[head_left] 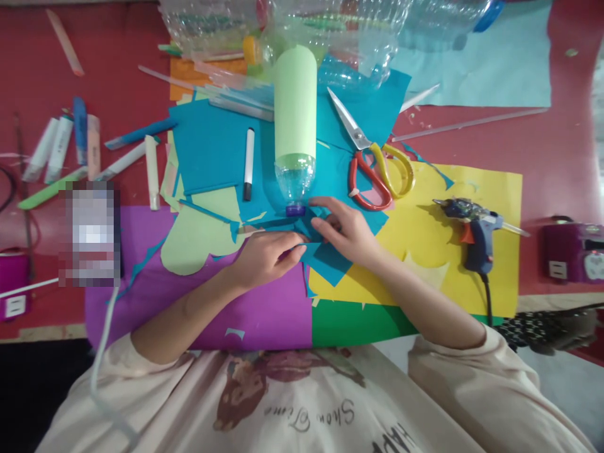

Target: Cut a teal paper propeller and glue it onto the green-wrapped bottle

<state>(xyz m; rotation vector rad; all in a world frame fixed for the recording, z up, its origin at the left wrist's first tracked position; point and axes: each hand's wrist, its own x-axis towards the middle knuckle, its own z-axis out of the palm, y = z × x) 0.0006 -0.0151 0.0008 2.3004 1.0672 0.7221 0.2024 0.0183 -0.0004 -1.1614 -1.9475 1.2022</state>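
Both hands meet over blue paper near the middle of the table. My left hand (271,257) has its fingers pressed together on the edge of a small blue paper piece (333,261). My right hand (346,233) is bent over the same piece from the right, with its thumb and fingers curled around a raised part of it. Just beyond them lies a clear plastic bottle (295,178) wrapped in light green paper, its purple cap pointing towards my hands. Red and yellow handled scissors (361,141) lie open to the right of the bottle.
A blue glue gun (480,242) rests on yellow paper (503,220) at right. Markers (59,148) and a phone (92,233) with a white cable lie at left. Large clear bottles (349,38) stand across the back. Purple paper (264,314) covers the near edge.
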